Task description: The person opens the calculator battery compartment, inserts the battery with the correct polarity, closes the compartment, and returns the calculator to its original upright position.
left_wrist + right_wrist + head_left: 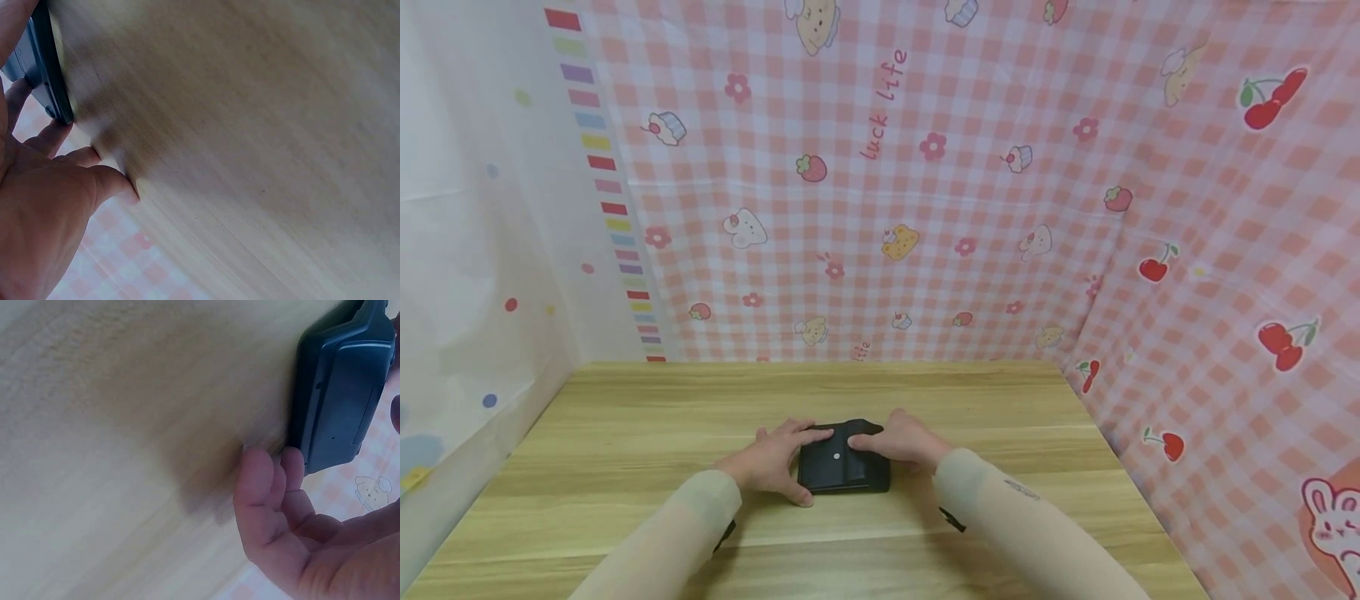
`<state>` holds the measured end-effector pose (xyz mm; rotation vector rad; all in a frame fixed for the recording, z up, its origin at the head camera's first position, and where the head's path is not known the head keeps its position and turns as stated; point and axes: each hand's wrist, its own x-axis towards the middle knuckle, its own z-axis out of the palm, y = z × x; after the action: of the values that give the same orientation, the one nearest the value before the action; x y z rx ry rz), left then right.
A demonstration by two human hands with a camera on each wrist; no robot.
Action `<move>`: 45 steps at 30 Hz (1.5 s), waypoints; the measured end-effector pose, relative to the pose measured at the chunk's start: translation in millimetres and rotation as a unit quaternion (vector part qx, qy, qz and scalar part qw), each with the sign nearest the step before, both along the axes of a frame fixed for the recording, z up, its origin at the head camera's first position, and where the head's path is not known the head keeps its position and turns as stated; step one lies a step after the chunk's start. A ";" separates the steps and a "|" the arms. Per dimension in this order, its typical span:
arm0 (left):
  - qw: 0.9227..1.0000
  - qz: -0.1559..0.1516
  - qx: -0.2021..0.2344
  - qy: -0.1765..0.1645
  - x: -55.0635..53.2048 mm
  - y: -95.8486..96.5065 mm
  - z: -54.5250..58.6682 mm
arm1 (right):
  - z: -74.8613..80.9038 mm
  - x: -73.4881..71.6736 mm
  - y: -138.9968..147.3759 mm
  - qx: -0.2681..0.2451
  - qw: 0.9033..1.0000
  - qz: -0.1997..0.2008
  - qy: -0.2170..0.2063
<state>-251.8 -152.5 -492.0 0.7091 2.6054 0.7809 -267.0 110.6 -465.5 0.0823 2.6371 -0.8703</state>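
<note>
A black plastic device [823, 471], flat with a raised stepped part and a small white dot on its upper face, lies on the wooden table. My left hand [771, 462] holds its left end: one finger reaches onto the top, the thumb is at the near left corner. On the right end, my right hand [906, 439] presses its thumb on the top face. Curled fingertips [292, 465] of that hand touch the device's lower edge in the right wrist view. The left wrist view shows only a dark side of the device [53, 75], between thumb and fingers.
The wood-grain table [647, 433] spreads out around the hands. Behind it hangs a pink checked cloth [850, 208], which continues along the right side [1217, 292]. A white cloth with coloured dots [475, 250] hangs at the left.
</note>
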 end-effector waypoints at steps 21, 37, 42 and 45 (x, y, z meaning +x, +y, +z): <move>1.000 -0.001 -0.006 -0.002 -6.0 -0.7 -7.1 | 1.7 0.0 -10.5 0.048 0.999 0.010 -0.003; 1.000 -0.001 -0.001 -0.006 -5.5 -0.5 -5.5 | 0.3 -1.3 -12.5 0.052 0.999 0.009 0.001; 1.000 0.000 0.000 -0.008 -4.4 -0.6 -4.5 | 1.7 -1.0 -13.0 0.048 0.999 0.006 0.004; 1.000 0.000 0.000 -0.006 -3.1 -0.6 -3.7 | 1.8 -1.2 -13.0 0.047 0.999 0.008 0.006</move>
<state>-254.9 -153.1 -495.7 0.7028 2.5944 0.7836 -268.3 97.6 -463.7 0.0793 2.6849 -0.7431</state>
